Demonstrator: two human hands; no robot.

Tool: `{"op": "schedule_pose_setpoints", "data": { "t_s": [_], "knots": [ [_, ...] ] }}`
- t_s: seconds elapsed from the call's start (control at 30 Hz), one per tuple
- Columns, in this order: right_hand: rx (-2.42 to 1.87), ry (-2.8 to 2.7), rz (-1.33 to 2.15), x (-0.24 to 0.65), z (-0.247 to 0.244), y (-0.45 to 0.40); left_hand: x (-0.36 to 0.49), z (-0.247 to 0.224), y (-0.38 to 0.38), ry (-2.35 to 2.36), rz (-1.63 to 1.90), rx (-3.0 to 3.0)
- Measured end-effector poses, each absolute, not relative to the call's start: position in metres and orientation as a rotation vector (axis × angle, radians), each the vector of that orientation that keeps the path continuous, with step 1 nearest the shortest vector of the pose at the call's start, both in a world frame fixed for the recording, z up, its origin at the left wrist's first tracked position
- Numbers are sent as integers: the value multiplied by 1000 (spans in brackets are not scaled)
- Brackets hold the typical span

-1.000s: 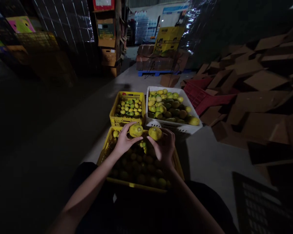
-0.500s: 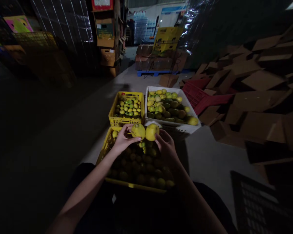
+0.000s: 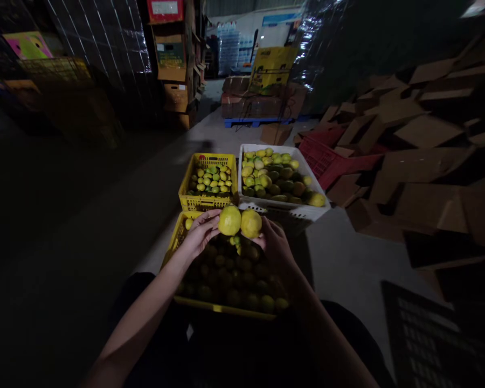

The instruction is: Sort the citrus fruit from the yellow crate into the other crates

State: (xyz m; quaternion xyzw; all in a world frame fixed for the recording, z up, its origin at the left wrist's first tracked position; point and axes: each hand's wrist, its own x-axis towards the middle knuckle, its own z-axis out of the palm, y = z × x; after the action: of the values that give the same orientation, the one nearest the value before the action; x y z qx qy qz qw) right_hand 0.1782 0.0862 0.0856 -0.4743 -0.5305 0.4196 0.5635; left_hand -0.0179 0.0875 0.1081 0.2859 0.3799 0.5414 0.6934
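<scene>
We hold two yellow fruits side by side, touching each other: the left fruit in our left hand and the right fruit in our right hand. Each hand is curled partly closed round its fruit, the fingers wrapped behind and under it, so that most of each fruit faces us. Both fruits sit just above the fingertips, over the far end of the near crate.

Under both hands lies that yellow crate, filled with darker fruit in shadow. A few small green and yellow fruits show just below the two we hold, between our hands.

Just beyond the left hand stands a second yellow crate of small green and yellow fruit. Beyond the right hand is a white crate of larger fruit, touching the yellow one.

Farther off past the right hand lie red crates and a heap of cardboard. Well beyond both hands, stacked boxes rest on a blue pallet.
</scene>
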Motion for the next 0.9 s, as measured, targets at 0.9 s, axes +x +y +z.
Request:
{"op": "schedule_pose_setpoints", "data": {
  "t_s": [0.9],
  "knots": [
    [-1314, -612, 1789, 155, 90, 77, 5, 85, 84, 1234, 688, 548]
  ]
}}
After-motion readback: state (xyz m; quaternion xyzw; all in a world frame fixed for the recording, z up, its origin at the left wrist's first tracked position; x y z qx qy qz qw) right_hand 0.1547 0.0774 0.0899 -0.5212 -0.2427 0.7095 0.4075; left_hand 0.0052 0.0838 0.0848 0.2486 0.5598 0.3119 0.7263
